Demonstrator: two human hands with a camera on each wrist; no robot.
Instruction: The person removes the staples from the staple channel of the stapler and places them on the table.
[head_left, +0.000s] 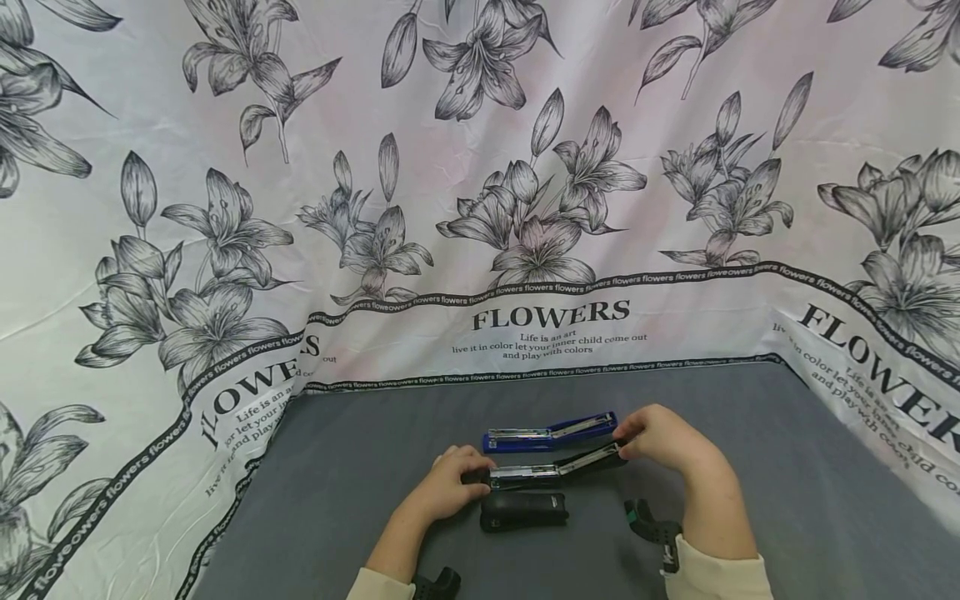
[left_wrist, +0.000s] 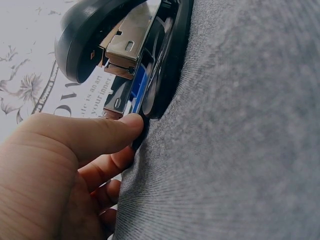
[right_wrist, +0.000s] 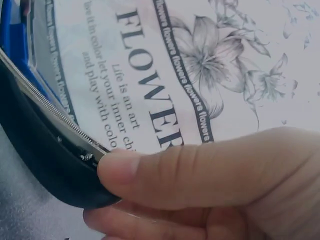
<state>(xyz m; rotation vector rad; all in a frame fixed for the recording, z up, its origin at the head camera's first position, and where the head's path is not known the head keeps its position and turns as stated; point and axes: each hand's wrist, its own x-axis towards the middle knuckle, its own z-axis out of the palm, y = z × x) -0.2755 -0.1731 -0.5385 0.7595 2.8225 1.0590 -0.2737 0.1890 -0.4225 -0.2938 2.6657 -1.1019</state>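
An opened black stapler (head_left: 525, 477) lies between the two hands, its top arm folded far back to the right, the metal staple channel showing. My left hand (head_left: 452, 485) pinches its left end between thumb and fingers, low by the cloth. With thumb above and fingers beneath, my right hand (head_left: 667, 440) grips the tip of the folded-back arm; a long coil spring (right_wrist: 47, 102) shows inside that arm in the right wrist view. Just behind lies an opened blue stapler (head_left: 517, 442). Closer to the body is another black stapler (head_left: 523, 512), its top arm folded over its base.
A grey cloth (head_left: 330, 467) covers the table. White fabric printed with flowers and lettering (head_left: 551, 315) hangs behind and along both sides. Black straps with camera mounts (head_left: 660, 533) sit at the wrists, beside cream sleeves (head_left: 716, 575).
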